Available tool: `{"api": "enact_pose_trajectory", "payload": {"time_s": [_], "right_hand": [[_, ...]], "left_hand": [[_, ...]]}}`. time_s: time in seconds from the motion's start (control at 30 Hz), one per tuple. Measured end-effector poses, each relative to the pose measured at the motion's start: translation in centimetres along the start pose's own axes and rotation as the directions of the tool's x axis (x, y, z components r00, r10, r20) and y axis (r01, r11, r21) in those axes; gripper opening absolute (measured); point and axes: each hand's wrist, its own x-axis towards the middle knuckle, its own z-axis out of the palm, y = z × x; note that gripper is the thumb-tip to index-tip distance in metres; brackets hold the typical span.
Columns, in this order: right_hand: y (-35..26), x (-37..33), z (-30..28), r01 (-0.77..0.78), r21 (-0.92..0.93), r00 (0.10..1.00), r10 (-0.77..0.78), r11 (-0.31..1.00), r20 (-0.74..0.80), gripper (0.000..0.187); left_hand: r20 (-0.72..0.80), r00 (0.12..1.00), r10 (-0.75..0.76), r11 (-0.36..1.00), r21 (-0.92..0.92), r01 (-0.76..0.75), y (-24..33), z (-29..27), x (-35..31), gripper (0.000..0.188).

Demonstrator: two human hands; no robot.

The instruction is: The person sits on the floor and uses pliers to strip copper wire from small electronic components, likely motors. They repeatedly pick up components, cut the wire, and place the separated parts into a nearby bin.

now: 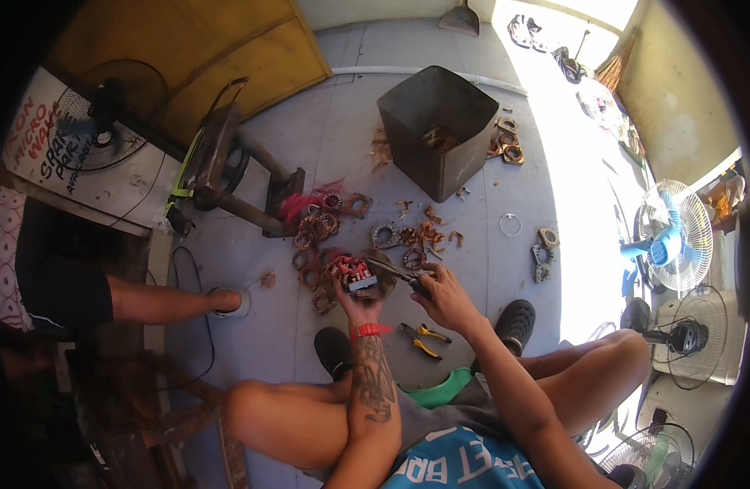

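Observation:
My left hand is closed around a motor stator with reddish wire windings and a pale block on its near side. A red band circles that wrist. From the right, my right hand grips a long-jawed metal hand tool with dark handles, which looks like snips or pliers. Its jaws reach to the stator's right side; whether they touch the windings I cannot tell. On the floor below my right hand lie pliers with yellow and black handles.
Beyond my hands, stators and copper coil pieces lie scattered. A dark square bin stands farther off. At left are a tipped stool-like frame and another person's leg. Several fans, including a blue one, line the right side.

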Motion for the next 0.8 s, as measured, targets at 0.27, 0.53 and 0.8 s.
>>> {"api": "enact_pose_trajectory", "payload": {"time_s": [0.27, 0.53, 0.8], "right_hand": [[0.0, -1.2, 1.8, -0.059, -0.125, 0.975, 0.084, 0.990, 0.204, 0.038], [-0.7, -1.6, 2.5, -0.142, -0.121, 0.943, 0.171, 0.983, 0.287, 0.048], [-0.1, -1.3, 3.8, -0.287, 0.168, 0.902, 0.207, 0.943, 0.378, 0.055]], "left_hand": [[-0.136, 0.986, 0.097, 0.932, 0.359, -0.043, 1.4, 1.1, 0.5, 0.039], [-0.014, 0.998, -0.053, 0.936, 0.348, 0.055, 2.4, 1.9, 1.9, 0.033], [-0.087, 0.993, -0.085, 0.825, 0.552, 0.119, 2.7, 3.3, 2.6, 0.029]]}}
